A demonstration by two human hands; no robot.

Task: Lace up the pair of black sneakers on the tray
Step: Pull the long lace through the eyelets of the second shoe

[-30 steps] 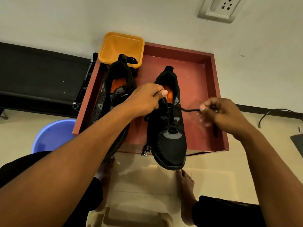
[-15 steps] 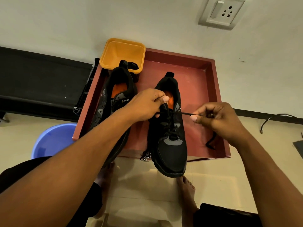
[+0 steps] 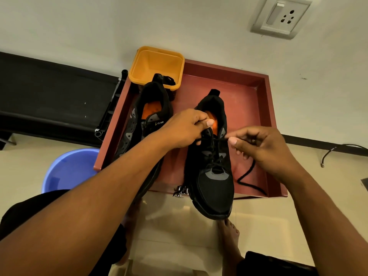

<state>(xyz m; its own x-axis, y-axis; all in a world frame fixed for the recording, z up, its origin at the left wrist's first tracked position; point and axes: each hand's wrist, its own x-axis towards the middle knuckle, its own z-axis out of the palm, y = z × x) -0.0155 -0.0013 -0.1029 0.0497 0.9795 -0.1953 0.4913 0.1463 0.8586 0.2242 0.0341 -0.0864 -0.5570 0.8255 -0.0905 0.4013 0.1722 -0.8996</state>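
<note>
- A red tray (image 3: 244,104) set against a pale wall holds both black shoes, toes pointing at the person and jutting past its front edge
- A blue basin (image 3: 67,170) sits on the floor beside the tray's left side, clear of the work
- The sneaker in hand (image 3: 216,188) lies on the tray's right half, its lacing crossed through the lower eyelets; with the toe unsupported, a hard tug could tip or drag it off the tray
- The second sneaker (image 3: 153,100) waits alongside to the left, partly hidden by the forearm, so its lacing cannot be judged
- A yellow tub (image 3: 157,62) stands in the tray's far-left corner, just behind that shoe's heel
- The left hand (image 3: 183,128) curls its fingers over the upper by the top eyelets, steadying it; whether it also pinches a lace end cannot be told
- The right hand (image 3: 262,144) pinches the lace (image 3: 247,174) narrowly between thumb and forefinger, close to an upper eyelet
- The lace's loose tail snakes across the tray floor; it may well snag, or slip from the pinch
</note>
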